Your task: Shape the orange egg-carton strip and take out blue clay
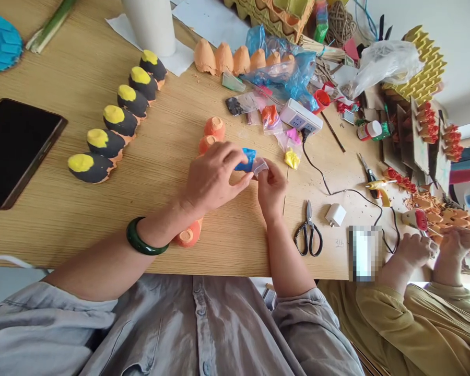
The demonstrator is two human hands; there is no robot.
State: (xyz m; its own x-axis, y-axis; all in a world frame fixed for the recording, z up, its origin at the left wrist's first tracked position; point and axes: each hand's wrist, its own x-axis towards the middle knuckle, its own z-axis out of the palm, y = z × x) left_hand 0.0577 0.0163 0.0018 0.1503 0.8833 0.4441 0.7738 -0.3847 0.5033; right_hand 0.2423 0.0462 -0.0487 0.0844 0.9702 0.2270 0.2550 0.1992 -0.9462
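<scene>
A small clear plastic bag of blue clay [246,160] is held up between my hands, above the table. My left hand [215,175], with a dark green bangle at its wrist, has its index fingertip and thumb at the bag's edges. My right hand [272,188] pinches the clear end of the bag, fingers curled. Beneath my left hand and forearm runs a row of orange-painted egg-carton cups [214,127], partly hidden. To the left stands a slanted row of several black cups with yellow tops [119,115].
Scissors [308,230], a white plug adapter [336,214] and a power strip [301,116] with a trailing cord lie to the right. More clay bags [292,158] sit ahead. A black tablet [19,151] is at left. A co-worker's hands [415,250] work at far right.
</scene>
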